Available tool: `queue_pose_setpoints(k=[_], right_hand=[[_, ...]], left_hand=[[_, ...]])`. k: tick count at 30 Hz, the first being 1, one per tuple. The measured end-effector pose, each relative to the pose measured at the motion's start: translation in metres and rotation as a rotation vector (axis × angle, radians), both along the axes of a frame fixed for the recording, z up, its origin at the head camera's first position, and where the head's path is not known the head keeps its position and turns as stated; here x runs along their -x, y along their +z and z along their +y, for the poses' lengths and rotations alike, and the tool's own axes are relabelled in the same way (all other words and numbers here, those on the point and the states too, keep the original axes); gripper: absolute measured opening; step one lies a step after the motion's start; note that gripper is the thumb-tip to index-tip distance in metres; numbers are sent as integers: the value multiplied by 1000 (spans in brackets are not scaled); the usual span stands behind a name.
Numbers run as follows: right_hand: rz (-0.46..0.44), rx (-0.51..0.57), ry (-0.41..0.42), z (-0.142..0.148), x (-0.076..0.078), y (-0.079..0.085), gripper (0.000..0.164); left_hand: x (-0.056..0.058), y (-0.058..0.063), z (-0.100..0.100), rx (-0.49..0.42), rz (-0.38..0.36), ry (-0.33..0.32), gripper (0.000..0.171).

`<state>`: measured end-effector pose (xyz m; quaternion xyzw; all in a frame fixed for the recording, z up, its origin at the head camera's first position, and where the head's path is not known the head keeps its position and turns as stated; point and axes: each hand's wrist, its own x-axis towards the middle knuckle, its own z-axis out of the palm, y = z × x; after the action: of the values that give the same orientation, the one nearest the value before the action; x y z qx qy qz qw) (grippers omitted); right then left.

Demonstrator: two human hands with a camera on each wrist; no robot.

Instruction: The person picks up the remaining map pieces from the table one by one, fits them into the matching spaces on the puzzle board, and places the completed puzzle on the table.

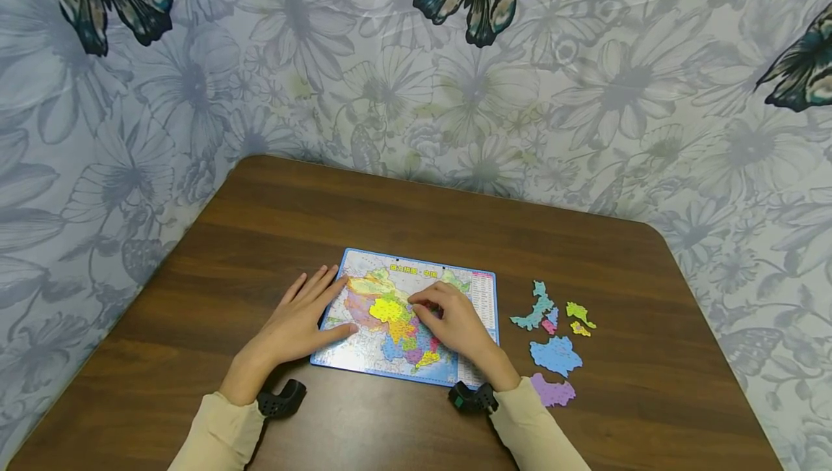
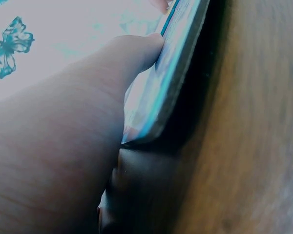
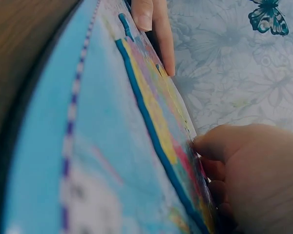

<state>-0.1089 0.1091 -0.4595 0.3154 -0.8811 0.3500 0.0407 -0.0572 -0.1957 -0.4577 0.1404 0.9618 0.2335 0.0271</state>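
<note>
A map puzzle board (image 1: 364, 360) with a blue border lies on the table, its middle filled with coloured map pieces such as a yellow piece (image 1: 388, 310). My left hand (image 1: 295, 323) rests on the board's left edge, fingers straight and thumb spread; in the left wrist view its thumb (image 2: 136, 53) lies over the rim. My right hand (image 1: 455, 319) is over the board's right middle, fingers bent and thumb near the index finger. In the right wrist view, the right hand (image 3: 254, 170) has its fingertips down at the pieces. Whether a piece is between them is hidden.
Loose puzzle pieces lie right of the board: a teal one (image 1: 538, 310), a pink one (image 1: 549, 326), a green one (image 1: 578, 313), a small yellow one (image 1: 581, 329), a blue one (image 1: 556, 355) and a purple one (image 1: 552, 390). Behind the brown table (image 1: 416, 218) hangs a butterfly-print cloth (image 1: 390, 95).
</note>
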Motion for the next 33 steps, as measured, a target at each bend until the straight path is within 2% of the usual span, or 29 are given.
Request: queue_pose_setpoints(k=[21, 33], right_hand=[[1, -13, -11, -1, 1, -1, 17], [9, -14, -14, -1, 0, -1, 11]], left_hand=[[2, 0, -1, 9, -21, -2, 96], [3, -1, 0, 16, -25, -5, 97]])
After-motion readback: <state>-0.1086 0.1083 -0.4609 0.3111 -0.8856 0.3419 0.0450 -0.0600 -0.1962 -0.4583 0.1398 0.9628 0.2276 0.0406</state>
